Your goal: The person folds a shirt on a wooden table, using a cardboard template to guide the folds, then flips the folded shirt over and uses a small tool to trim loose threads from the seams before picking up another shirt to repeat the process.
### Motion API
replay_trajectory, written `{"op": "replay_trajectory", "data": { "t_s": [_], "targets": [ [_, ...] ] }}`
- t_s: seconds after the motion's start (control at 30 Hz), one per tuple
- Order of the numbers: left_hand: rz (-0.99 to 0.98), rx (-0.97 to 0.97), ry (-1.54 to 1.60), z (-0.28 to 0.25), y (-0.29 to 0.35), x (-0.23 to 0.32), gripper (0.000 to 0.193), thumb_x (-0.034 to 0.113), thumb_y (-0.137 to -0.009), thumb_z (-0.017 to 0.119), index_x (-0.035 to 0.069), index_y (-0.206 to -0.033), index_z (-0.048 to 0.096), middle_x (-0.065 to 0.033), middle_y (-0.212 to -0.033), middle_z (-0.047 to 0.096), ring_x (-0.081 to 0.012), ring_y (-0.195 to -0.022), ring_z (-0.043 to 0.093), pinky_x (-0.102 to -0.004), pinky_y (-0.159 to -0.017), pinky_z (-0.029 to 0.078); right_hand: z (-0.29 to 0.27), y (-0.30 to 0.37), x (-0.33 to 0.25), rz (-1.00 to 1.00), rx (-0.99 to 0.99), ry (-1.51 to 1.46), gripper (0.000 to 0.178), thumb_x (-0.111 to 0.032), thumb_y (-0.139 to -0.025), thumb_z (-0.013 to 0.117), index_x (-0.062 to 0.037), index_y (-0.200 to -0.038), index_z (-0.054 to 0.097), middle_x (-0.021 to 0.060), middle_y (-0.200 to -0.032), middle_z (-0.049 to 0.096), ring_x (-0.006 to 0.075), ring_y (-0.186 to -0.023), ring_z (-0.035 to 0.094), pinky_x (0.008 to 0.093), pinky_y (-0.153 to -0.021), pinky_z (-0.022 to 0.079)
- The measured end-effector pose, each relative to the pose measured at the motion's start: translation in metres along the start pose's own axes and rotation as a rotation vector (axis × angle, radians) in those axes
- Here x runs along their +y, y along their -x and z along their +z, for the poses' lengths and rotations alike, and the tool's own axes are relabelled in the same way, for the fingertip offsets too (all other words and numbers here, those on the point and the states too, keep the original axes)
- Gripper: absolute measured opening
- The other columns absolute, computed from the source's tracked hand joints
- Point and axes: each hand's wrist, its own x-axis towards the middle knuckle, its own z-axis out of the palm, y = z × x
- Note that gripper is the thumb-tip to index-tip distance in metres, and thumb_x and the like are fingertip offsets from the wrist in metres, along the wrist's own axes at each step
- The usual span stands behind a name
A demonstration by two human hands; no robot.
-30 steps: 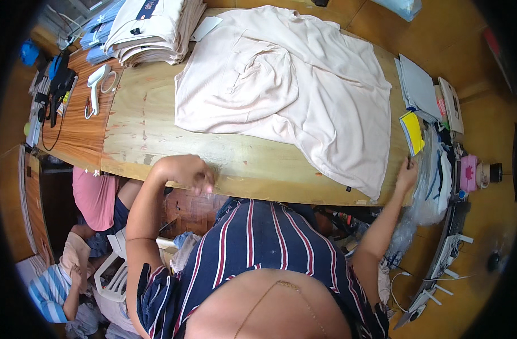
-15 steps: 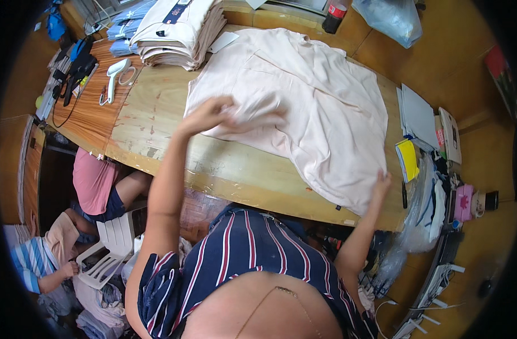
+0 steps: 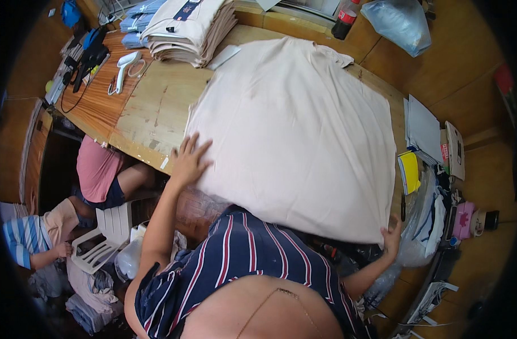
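A pale pink shirt [image 3: 295,135] lies spread over the table, its collar end at the far side. Its near hem hangs over the table's front edge, close to my body. My left hand [image 3: 190,163] is open at the shirt's left edge, fingers spread and touching the cloth or just above it. At the near right corner, my right hand [image 3: 390,237] is closed on the hem, with the fingertips partly hidden.
Folded cream shirts [image 3: 185,37] are stacked at the far left, beside folded blue shirts [image 3: 137,25]. A white handheld device [image 3: 123,70] lies left on the wooden table [image 3: 151,107]. Papers [image 3: 422,127] and a yellow packet [image 3: 408,172] sit right. Two people and a chair [image 3: 103,243] are lower left.
The bunched, wrinkled shirt is now spread flatter and pulled toward me over the front edge. My left hand went down and left, letting go of the cloth; my right moved nearer.
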Motion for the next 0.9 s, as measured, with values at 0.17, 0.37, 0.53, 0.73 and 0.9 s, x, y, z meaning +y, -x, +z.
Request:
{"op": "replay_trajectory", "data": {
  "t_s": [0.17,0.37,0.53,0.73,0.9],
  "targets": [
    [-0.106,-0.102,0.082,-0.01,0.006,0.015,0.05,0.044,-0.079,0.048,0.032,-0.126,0.036,-0.0047,-0.138,0.022,-0.0269,-0.127,0.017,-0.0561,-0.097,0.013,0.023,-0.006,-0.029,-0.171,0.2,0.527,0.044,0.002,-0.068,0.057,-0.0046,-0.111,0.05,0.0185,-0.113,0.047,0.0318,-0.104,0.046,0.033,-0.087,0.036],
    [0.023,0.141,-0.139,0.019,-0.089,-0.007,0.047,0.047,-0.084,0.037,0.03,-0.128,0.032,-0.0014,-0.138,0.022,-0.0217,-0.128,0.017,-0.0568,-0.098,0.011,0.117,-0.022,-0.065,-0.381,0.269,0.793,0.036,-0.022,-0.083,0.048,-0.0205,-0.119,0.046,0.0043,-0.127,0.037,0.0248,-0.119,0.03,0.0444,-0.094,0.023],
    [-0.318,0.251,0.09,-0.001,-0.11,-0.073,0.032,0.035,-0.078,0.053,0.024,-0.108,0.056,-0.0034,-0.124,0.042,-0.0252,-0.114,0.036,-0.0546,-0.088,0.024,0.118,-0.011,-0.053,-0.356,0.307,0.807,0.036,-0.025,-0.083,0.047,-0.0225,-0.119,0.046,0.0019,-0.128,0.036,0.024,-0.118,0.03,0.0466,-0.094,0.022],
    [-0.274,0.48,0.196,-0.003,-0.156,-0.043,0.027,0.027,-0.082,0.048,0.006,-0.089,0.062,-0.0123,-0.096,0.057,-0.0302,-0.092,0.05,-0.0465,-0.076,0.037,0.122,-0.013,-0.065,-0.316,0.338,0.851,0.031,-0.025,-0.081,0.05,-0.0186,-0.111,0.051,0.0046,-0.121,0.043,0.0253,-0.112,0.036,0.0457,-0.09,0.026],
    [-0.197,0.099,0.445,0.001,-0.256,0.029,0.052,0.043,-0.084,0.04,-0.004,-0.088,0.06,-0.0263,-0.092,0.056,-0.0361,-0.082,0.056,-0.0401,-0.075,0.042,0.136,-0.033,-0.068,-0.385,0.436,0.792,0.021,-0.022,-0.08,0.052,-0.0093,-0.097,0.053,0.0089,-0.116,0.045,0.0267,-0.11,0.038,0.0451,-0.087,0.028]
  ]
}}
